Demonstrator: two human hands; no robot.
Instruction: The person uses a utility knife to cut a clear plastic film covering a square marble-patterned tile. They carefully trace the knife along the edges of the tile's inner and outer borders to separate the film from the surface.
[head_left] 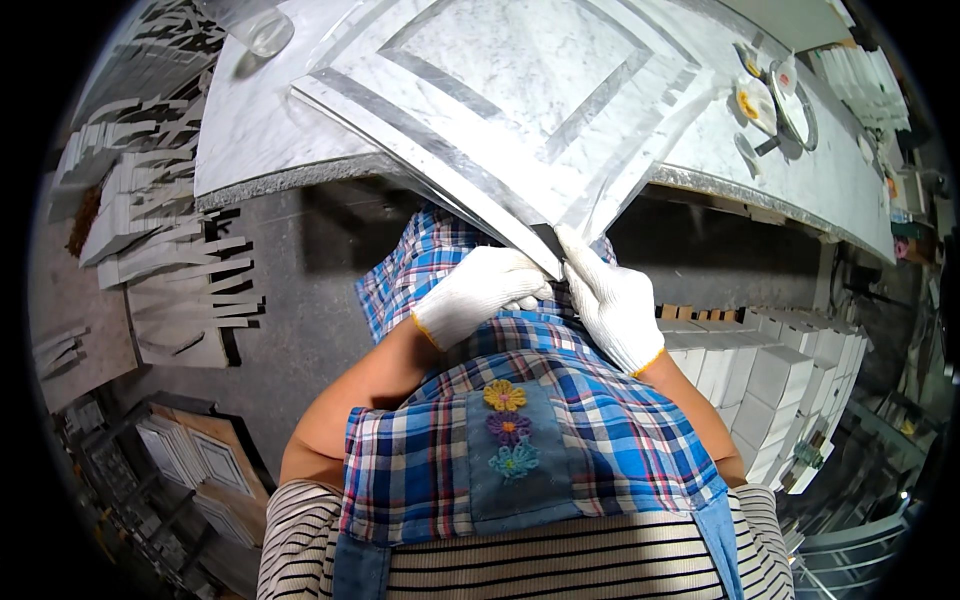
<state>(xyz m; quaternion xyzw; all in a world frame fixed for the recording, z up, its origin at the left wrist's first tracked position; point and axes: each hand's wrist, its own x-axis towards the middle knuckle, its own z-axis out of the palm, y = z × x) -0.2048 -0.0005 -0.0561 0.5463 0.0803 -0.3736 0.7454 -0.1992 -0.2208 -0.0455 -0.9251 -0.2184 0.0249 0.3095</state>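
Note:
A white marble panel (510,75) with inlaid grey bands lies turned on the table, one corner jutting over the near edge toward me. Clear film or tape seems to run along its sides. At that corner my right hand (615,305), in a white knit glove, grips the panel with its fingers along the edge. Just left of the tip is my left hand (485,290), gloved the same way, its fingers curled and pinched together. Whatever sits between the left fingers is hidden. Both hands are close together in front of my plaid apron (420,450).
The marble-topped table (250,140) has a rough near edge. A clear plastic cup (265,30) stands at its left; a tape roll (795,110) and small tools lie right. Stacked pale strips (190,270) fill the left, white blocks (765,390) the lower right, framed panels (215,460) the lower left.

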